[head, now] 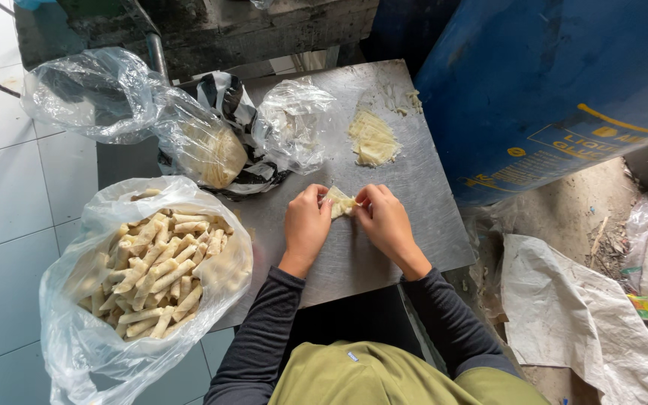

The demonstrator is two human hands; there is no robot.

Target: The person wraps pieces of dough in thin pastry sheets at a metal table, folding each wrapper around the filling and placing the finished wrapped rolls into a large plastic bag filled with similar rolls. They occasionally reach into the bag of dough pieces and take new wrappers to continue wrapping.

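Observation:
A pale, thin pastry wrapper [340, 202] lies partly folded on the grey metal table [429, 187]. My left hand [307, 225] and my right hand [386, 221] pinch it from either side, fingertips meeting over it. A loose stack of flat wrappers [373, 139] sits farther back on the table. At my left a clear plastic bag [84, 330] holds several finished pale rolls [160, 270].
Crumpled clear bags [294, 124] and a bag with a pale mass inside [211, 154] crowd the table's back left. A large blue drum [549, 82] stands right of the table. Dirt floor with grey sacking [579, 315] lies to the right, white tiles [9, 210] to the left.

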